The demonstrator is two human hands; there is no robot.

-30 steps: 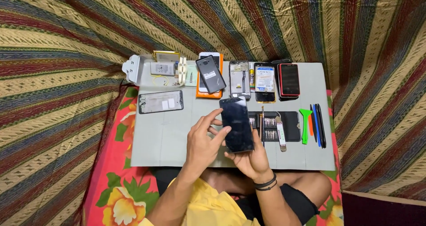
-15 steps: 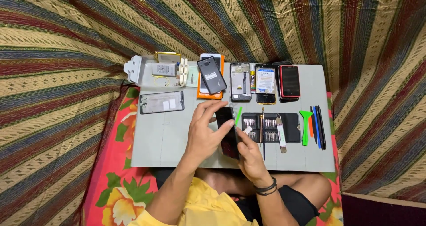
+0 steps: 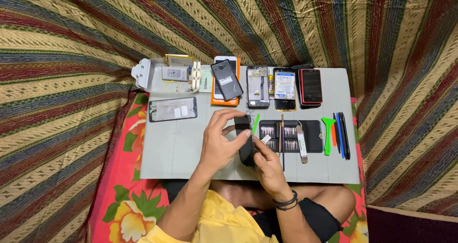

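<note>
Two hands hold one black phone (image 3: 245,140) edge-up over the grey mat (image 3: 181,147), near its front edge. Left hand (image 3: 219,145) curls closed around the phone's near side, fingers over its top. Right hand (image 3: 269,169) pinches its lower end. Beside the phone on the mat lies a black screwdriver case (image 3: 291,135); farther back, a phone frame (image 3: 172,109).

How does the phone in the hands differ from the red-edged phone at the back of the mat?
The black phone is gripped by both the left hand and right hand, turned edge-on; the red-edged phone lies flat on the grey mat, untouched, screen up. Both are dark, slim slabs.
</note>
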